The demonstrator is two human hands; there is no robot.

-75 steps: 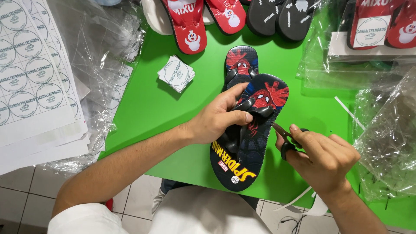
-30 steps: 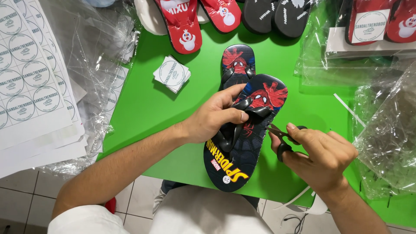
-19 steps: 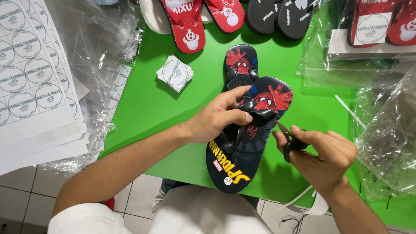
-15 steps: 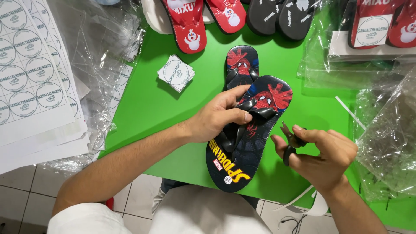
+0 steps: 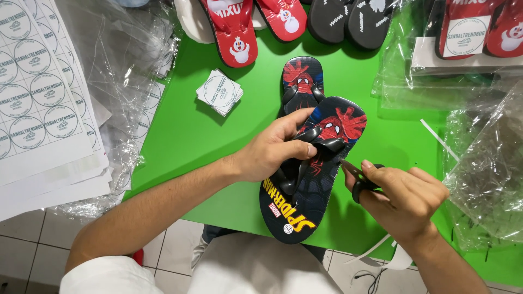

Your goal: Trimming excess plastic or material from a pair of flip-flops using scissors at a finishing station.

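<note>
Left hand (image 5: 269, 152) fingers curled, thumb pinching; right hand (image 5: 406, 198) fingers closed in fist-like grip, forearms converging.

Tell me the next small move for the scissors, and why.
Probably ease the black-handled scissors in the right hand a little toward the black rubber strap of the dark printed flip-flop. The left hand already pinches that strap, and the blade tips point at it but seem just short.

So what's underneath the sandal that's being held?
Under the top sandal, held by the left hand, lies a matching second sandal; only its toe end with red print shows. The rest is covered, resting on the green table.
</note>
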